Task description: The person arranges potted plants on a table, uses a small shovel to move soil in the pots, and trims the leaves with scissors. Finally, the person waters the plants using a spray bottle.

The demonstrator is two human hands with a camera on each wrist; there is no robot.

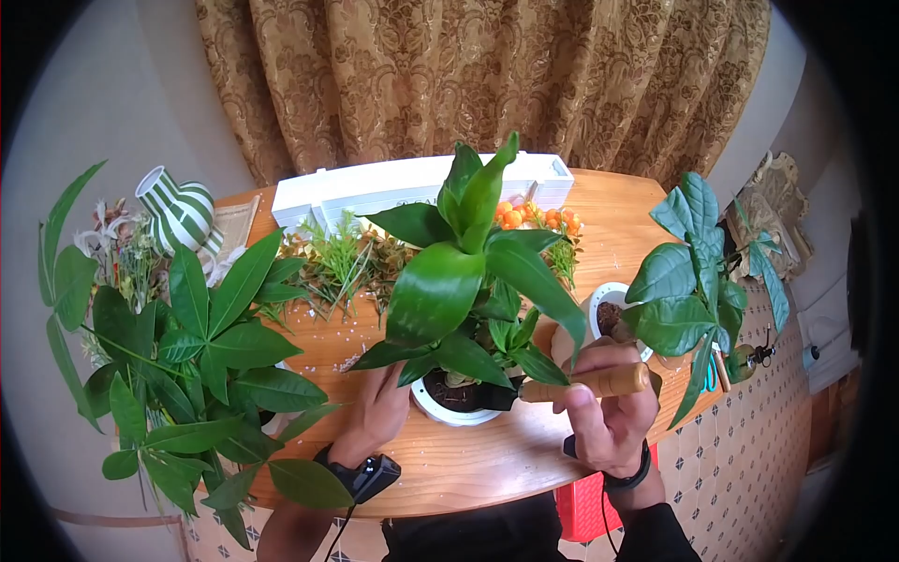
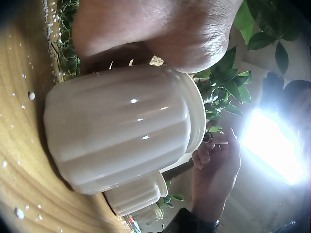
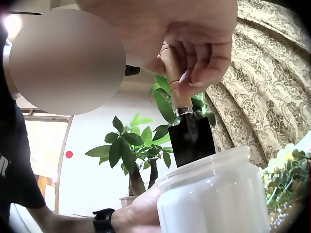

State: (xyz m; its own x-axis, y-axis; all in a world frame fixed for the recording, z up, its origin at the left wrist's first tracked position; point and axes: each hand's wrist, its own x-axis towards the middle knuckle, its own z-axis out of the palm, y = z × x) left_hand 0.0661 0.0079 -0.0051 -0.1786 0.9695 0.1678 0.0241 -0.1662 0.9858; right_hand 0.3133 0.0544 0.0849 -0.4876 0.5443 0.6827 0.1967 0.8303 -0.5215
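A broad-leaved green plant stands in a white pot with dark soil at the table's front. My left hand holds the pot's left side, its fingertips hidden behind the pot and leaves. In my right hand I grip the wooden handle of a small trowel. Its black blade slants down over the pot's rim, the tip hidden inside. The left wrist view shows the pot's smooth ribbed wall close up, standing on the wood.
A large leafy plant crowds the left, with a green-striped vase behind. Another potted plant stands right. At the back are a white planter box, artificial greenery and orange berries. White granules dot the wooden table.
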